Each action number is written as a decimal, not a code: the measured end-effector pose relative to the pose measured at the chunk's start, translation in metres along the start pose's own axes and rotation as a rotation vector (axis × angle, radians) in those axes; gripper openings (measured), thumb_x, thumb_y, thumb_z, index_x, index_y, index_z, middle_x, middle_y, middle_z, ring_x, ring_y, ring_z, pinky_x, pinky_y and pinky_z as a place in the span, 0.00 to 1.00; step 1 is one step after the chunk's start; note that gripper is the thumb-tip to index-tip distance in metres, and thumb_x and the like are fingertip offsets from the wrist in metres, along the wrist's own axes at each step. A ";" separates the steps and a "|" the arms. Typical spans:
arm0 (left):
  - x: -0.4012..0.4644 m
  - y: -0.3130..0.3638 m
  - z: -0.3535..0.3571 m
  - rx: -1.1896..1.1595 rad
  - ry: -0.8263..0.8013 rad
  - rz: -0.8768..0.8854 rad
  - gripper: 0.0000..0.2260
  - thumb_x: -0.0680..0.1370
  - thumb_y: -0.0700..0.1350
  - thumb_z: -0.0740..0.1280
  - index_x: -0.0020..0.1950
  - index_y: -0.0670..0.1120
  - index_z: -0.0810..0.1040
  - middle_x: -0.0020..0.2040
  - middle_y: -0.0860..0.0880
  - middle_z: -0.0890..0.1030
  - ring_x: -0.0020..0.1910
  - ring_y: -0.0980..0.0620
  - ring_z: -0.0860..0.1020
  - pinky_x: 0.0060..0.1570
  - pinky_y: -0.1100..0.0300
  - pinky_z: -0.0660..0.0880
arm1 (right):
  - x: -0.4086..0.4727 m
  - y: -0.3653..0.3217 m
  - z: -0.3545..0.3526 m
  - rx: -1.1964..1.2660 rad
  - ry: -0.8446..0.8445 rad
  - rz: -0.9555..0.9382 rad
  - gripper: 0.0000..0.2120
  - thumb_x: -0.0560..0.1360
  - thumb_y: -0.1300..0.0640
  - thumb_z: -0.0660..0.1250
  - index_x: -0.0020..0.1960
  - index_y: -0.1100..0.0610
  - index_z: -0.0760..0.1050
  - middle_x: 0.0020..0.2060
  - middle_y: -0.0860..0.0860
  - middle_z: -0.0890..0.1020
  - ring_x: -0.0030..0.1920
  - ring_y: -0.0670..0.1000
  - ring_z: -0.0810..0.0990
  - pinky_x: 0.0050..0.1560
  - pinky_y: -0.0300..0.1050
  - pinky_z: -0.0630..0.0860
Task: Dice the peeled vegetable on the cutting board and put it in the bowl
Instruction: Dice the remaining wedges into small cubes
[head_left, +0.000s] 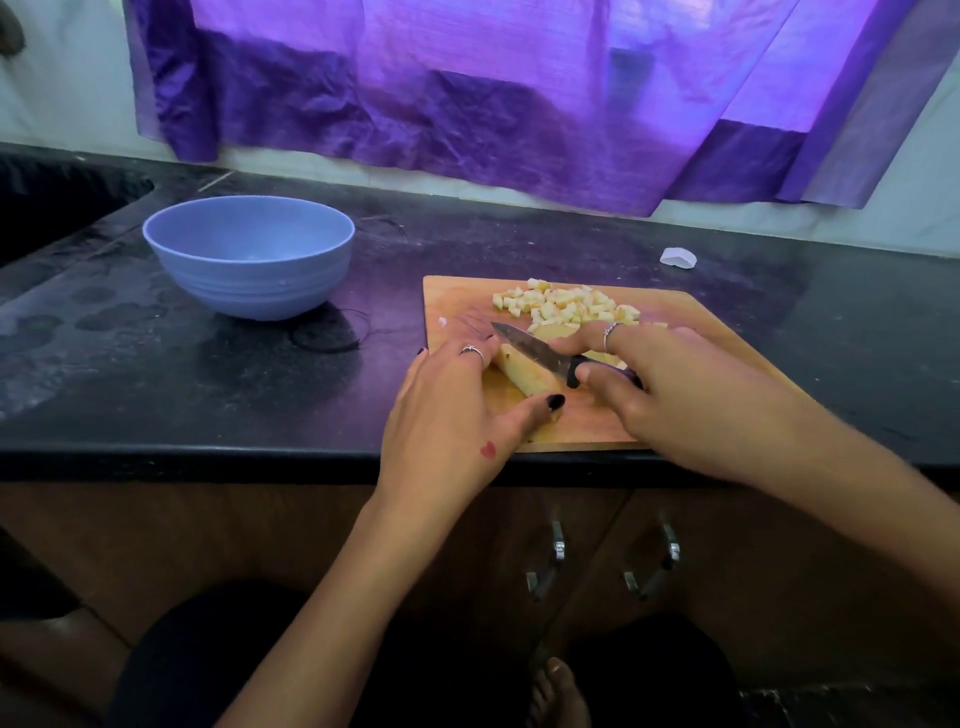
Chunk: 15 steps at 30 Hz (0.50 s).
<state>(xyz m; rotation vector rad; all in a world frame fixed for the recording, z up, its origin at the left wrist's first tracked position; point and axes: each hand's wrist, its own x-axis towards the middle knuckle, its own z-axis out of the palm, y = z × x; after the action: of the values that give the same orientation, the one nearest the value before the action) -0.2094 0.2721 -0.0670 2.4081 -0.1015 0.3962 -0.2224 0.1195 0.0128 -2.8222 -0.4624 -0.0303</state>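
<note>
On the wooden cutting board (597, 421) nearest me, my left hand (457, 400) curls around the peeled vegetable (524, 376), pinning it down, while my right hand (670, 384) grips the knife (540, 353), blade laid across it. Beyond lies a pile of diced cubes (566, 304). Farther left on the dark tabletop (208, 374) stands the blue bowl (248, 254).

We count one blue bowl (248, 254) off left of our left hand (447, 410), one cutting board (597, 421), one knife (540, 356) and two cabinet handles (545, 564) below both hands.
</note>
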 end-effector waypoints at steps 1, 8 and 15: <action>0.001 0.000 0.000 0.003 -0.008 -0.004 0.33 0.70 0.65 0.67 0.70 0.50 0.70 0.67 0.54 0.71 0.67 0.51 0.65 0.60 0.57 0.66 | 0.003 -0.001 -0.003 -0.027 -0.017 0.001 0.14 0.81 0.52 0.57 0.64 0.40 0.70 0.43 0.41 0.75 0.39 0.43 0.74 0.39 0.29 0.70; 0.000 0.002 0.000 0.049 -0.019 -0.009 0.35 0.71 0.66 0.66 0.73 0.49 0.67 0.69 0.53 0.65 0.72 0.52 0.59 0.65 0.53 0.64 | 0.027 -0.018 -0.039 0.038 -0.240 0.153 0.09 0.81 0.51 0.58 0.56 0.41 0.73 0.20 0.49 0.71 0.17 0.46 0.63 0.18 0.34 0.61; 0.000 0.004 -0.001 0.089 0.027 0.027 0.32 0.72 0.66 0.65 0.70 0.50 0.69 0.65 0.54 0.65 0.67 0.52 0.63 0.64 0.56 0.64 | 0.045 -0.033 -0.042 0.006 -0.319 0.159 0.09 0.81 0.55 0.58 0.57 0.45 0.74 0.23 0.53 0.73 0.18 0.46 0.63 0.18 0.33 0.59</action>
<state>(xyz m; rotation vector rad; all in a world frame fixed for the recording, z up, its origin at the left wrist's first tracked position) -0.2106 0.2695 -0.0643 2.4905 -0.1062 0.4545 -0.1891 0.1520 0.0651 -2.8565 -0.3005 0.4582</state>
